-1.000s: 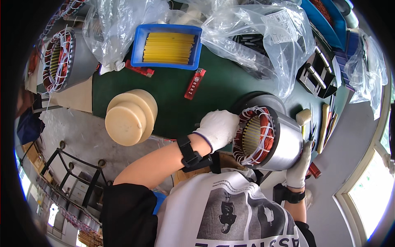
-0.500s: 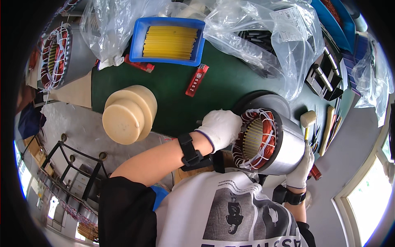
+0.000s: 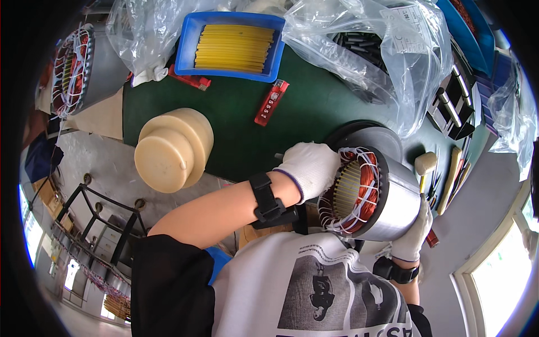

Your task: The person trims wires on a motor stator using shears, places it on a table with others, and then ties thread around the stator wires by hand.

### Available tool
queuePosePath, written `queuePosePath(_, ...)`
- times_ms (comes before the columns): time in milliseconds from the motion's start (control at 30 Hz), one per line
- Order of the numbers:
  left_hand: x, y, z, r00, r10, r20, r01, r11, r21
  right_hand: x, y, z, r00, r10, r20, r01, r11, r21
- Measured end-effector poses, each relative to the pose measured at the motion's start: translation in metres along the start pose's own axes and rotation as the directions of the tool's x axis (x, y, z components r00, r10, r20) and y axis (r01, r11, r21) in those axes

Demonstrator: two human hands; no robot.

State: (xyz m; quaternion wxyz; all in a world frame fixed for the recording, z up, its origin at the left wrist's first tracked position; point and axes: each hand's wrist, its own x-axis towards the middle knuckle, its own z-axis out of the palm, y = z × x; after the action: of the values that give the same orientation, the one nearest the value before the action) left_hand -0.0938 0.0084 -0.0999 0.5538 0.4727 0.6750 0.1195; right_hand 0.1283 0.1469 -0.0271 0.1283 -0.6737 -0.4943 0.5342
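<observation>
A motor stator point(image 3: 400, 196), a silver metal cylinder, lies on its side at the table's near edge. Its open end faces left and shows copper windings point(image 3: 368, 194) laced with white cord around a slotted bore. My left hand point(image 3: 311, 168), in a white knit glove, is closed at the upper left rim of the windings; its fingertips are partly hidden. Against the stator's right end presses my gloved right hand point(image 3: 412, 233), fingers pointing up along the metal. Behind the stator sits a round black disc point(image 3: 365, 137).
A cream stepped plastic cylinder point(image 3: 175, 149) stands left. Behind are a blue bin point(image 3: 185, 42) of yellow strips, a red lighter-shaped item point(image 3: 272, 103) and clear bags point(image 3: 415, 73). To the right lie a mallet point(image 3: 425, 163) and hand tools. Another stator point(image 3: 95, 70) stands far left.
My left hand has shifted slightly right and up along the winding rim. The stator has moved a little to the right with my right hand still on it.
</observation>
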Motion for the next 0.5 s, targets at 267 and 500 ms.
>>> queuePosePath(267,0.001,-0.008,0.022,0.995,-0.069,-0.068,0.064,0.995,-0.072,0.001,0.004,-0.004,0.995,-0.096,-0.026,0.093,0.99,-0.101)
queuePosePath(500,0.0,-0.01,0.023,0.996,-0.047,-0.08,0.045,0.998,-0.032,-0.003,-0.005,0.005,0.999,-0.032,0.041,0.033,0.999,-0.034)
